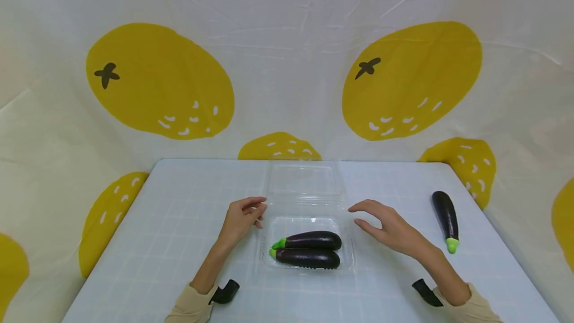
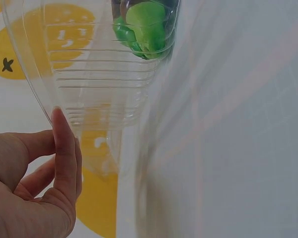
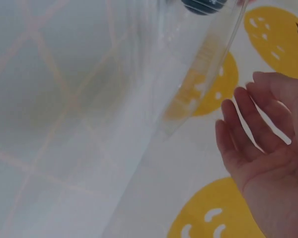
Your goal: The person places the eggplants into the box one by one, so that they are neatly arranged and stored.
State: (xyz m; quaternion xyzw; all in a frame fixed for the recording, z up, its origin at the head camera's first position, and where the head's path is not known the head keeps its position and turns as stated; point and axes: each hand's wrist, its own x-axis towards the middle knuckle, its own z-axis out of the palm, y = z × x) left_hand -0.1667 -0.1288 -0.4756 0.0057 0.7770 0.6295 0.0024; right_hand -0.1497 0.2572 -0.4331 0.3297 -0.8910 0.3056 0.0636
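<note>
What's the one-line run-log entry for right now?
left hand: at clear container; right hand: open, beside container; lid: open; two eggplants: inside; third eggplant: on table

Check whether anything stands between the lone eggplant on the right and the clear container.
Yes: in the head view, the right hand lies across the straight line from the lone eggplant to the clear container. Nothing else visible blocks it.

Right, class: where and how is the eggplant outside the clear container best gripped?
Probably grip the eggplant round its middle, coming from above with the nearer right hand. It is long and rounded, lying on its side with its green stem end nearest the head camera, so the grip could straddle its width.
</note>
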